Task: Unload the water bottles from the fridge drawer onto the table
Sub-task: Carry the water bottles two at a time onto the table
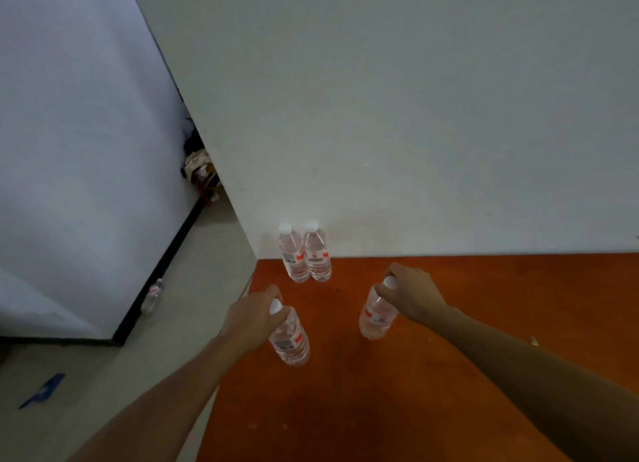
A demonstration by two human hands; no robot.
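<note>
Two clear water bottles with white caps, one beside the other, stand upright and touching at the back of the orange table, against the white wall. My left hand grips the neck of a third bottle near the table's left edge. My right hand holds the cap end of a fourth bottle further right. Both held bottles stand upright at the tabletop; I cannot tell if they touch it. The fridge drawer is out of view.
Left of the table lies pale floor with another bottle standing by a white panel with a black base. Clutter sits in the far corner. A blue object lies on the floor at lower left.
</note>
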